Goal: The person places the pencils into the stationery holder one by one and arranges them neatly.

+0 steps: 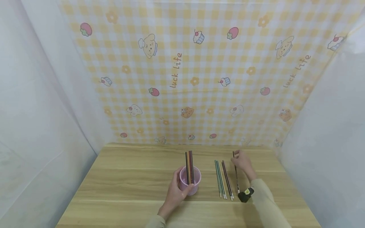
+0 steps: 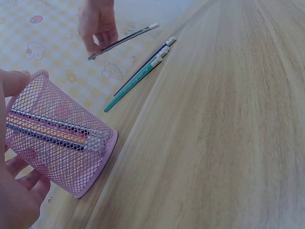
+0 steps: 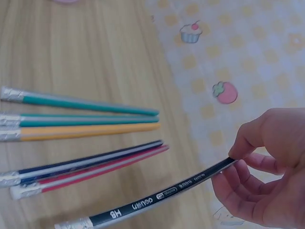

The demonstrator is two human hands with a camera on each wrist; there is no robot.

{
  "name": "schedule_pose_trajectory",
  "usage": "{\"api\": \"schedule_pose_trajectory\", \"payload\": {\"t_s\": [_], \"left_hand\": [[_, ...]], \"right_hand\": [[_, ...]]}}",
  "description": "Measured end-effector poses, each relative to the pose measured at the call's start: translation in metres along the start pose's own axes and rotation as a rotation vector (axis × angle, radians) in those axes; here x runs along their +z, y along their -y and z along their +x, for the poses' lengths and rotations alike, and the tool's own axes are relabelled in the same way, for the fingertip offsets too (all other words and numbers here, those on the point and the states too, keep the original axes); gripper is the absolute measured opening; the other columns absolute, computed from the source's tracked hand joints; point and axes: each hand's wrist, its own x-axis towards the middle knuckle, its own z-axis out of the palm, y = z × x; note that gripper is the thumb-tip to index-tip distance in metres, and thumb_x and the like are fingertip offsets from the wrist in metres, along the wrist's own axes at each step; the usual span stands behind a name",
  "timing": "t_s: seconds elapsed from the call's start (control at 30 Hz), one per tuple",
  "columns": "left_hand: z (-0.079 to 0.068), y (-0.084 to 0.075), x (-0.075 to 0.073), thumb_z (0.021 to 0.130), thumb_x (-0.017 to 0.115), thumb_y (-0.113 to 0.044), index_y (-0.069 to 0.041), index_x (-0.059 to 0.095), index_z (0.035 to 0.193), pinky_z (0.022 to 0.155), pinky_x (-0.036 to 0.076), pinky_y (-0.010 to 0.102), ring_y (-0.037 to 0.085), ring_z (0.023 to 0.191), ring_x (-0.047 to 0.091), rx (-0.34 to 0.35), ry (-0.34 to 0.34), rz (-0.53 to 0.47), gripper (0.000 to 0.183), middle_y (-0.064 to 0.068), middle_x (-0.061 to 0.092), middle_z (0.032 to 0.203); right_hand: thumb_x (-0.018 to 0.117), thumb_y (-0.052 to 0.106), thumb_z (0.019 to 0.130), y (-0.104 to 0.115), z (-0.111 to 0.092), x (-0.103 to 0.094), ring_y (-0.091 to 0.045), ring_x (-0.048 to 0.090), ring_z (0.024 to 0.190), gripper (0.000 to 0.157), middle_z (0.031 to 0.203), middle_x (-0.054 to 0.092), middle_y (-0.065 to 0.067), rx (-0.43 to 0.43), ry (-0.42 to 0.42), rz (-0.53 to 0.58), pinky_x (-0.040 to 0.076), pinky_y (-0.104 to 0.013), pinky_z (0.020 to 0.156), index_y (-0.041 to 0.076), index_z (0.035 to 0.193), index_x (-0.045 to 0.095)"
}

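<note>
My left hand (image 1: 175, 192) grips a pink mesh pen cup (image 2: 66, 129) round its side, thumb at the near rim. Several pencils (image 1: 189, 166) stand in the cup, dark, yellow and red among them. At the right, my right hand (image 1: 242, 161) pinches a black HB pencil (image 3: 167, 192) between thumb and fingers at the end away from its silver ferrule. Left of that hand lie green pencils (image 3: 90, 103), a yellow pencil (image 3: 90, 130), a dark blue pencil (image 3: 90, 163) and a red pencil (image 3: 102, 168), roughly side by side on the table.
The wooden table (image 1: 119, 180) carries the cup and the loose pencils. Behind it hangs a yellow checked cloth (image 1: 171, 104) with cartoon prints. White curtains (image 1: 37, 110) close off both sides. A small dark camera (image 1: 245, 195) sits on the right wrist.
</note>
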Motion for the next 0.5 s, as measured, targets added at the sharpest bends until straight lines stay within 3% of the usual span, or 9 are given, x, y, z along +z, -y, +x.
{"api": "schedule_pose_trajectory", "payload": {"t_s": [0.17, 0.33, 0.5], "left_hand": [[0.000, 0.000, 0.000, 0.086, 0.081, -0.016, 0.001, 0.034, 0.149, 0.120, 0.035, 0.054, 0.041, 0.138, 0.049, 0.001, 0.001, 0.017, 0.081, 0.022, 0.050, 0.148], [0.001, 0.001, 0.000, 0.086, 0.081, -0.016, 0.005, 0.033, 0.149, 0.120, 0.034, 0.055, 0.042, 0.138, 0.049, 0.012, 0.004, 0.020, 0.082, 0.023, 0.049, 0.149], [0.001, 0.001, -0.001, 0.086, 0.081, -0.016, 0.004, 0.033, 0.150, 0.120, 0.034, 0.054, 0.042, 0.139, 0.048, 0.007, 0.005, 0.013, 0.082, 0.023, 0.049, 0.149]], "right_hand": [[0.060, 0.011, 0.095, 0.017, 0.003, -0.008, -0.030, 0.069, 0.083, 0.043, 0.110, 0.066, -0.030, -0.034, -0.023, 0.032, 0.063, -0.039, 0.069, -0.010, 0.130, 0.047], [0.062, 0.005, 0.093, 0.040, 0.001, -0.017, -0.028, 0.070, 0.076, 0.044, 0.108, 0.064, -0.033, -0.095, -0.062, 0.140, 0.065, -0.035, 0.066, -0.012, 0.129, 0.046], [0.064, 0.012, 0.094, 0.064, -0.002, -0.024, -0.026, 0.071, 0.078, 0.045, 0.113, 0.063, -0.031, -0.113, -0.091, 0.165, 0.064, -0.033, 0.067, -0.008, 0.130, 0.045]]}}
